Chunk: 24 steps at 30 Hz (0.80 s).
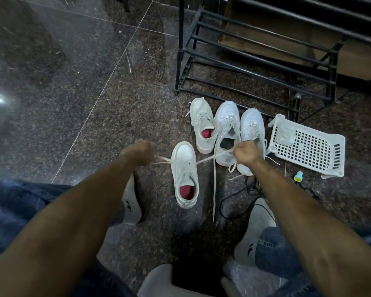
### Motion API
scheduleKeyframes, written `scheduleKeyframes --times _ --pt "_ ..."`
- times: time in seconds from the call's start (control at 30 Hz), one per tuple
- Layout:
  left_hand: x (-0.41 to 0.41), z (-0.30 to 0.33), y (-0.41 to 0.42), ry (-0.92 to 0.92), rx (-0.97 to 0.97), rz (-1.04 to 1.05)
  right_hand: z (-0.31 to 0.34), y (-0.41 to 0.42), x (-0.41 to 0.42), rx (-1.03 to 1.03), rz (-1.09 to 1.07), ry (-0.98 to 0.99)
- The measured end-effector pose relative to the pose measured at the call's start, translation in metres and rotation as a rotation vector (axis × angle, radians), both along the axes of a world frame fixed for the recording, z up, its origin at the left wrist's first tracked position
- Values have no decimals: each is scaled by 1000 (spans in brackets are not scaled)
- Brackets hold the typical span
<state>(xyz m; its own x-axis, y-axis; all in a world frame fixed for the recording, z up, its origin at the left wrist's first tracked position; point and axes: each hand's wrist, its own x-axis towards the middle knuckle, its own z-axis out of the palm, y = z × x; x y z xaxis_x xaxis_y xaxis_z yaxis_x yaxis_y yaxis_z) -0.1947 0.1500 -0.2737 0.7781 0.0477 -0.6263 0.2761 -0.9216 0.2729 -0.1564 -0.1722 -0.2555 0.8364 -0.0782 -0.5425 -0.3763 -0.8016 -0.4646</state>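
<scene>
Near shoe: white, red insole, flat on the floor, toe pointing away from me. All places are taken from it.

Lace: drawn taut across the shoe's upper, out to both sides.

Left hand: just left of the shoe, blurred, curled into a fist round the lace end there.

Right hand: just right of the shoe and a little beyond it, fingers curled and pinching the other run of lace. A long loose tail hangs from this grip and trails along the floor on the shoe's right, past its heel.

Second shoe with a red insole: just beyond the near shoe's toe, to the right.

Two more white sneakers: side by side further right, partly under my right hand.

White perforated basket: well to the right, tipped over.

Black rack: beyond all the shoes.

Black cord: on the floor, right of the heel.

My socked feet flank the shoe on either side.
</scene>
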Motion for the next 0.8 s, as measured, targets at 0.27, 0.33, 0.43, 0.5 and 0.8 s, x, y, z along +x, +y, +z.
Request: scheduleKeyframes --times 0.27,0.33,0.43,0.5,0.8 --pt "-21 -20 14 202 192 -99 -24 -9 -28 -453 442 44" --pt "-26 -30 -12 168 104 -143 -38 8 -35 -348 545 56" --pt "-35 -49 -51 91 -40 -193 -52 36 -43 -237 623 91" --pt "-46 -58 -70 77 -109 -144 -60 52 -49 -216 630 79" --pt "-45 -64 -66 81 -465 352 -74 56 -57 11 373 152"
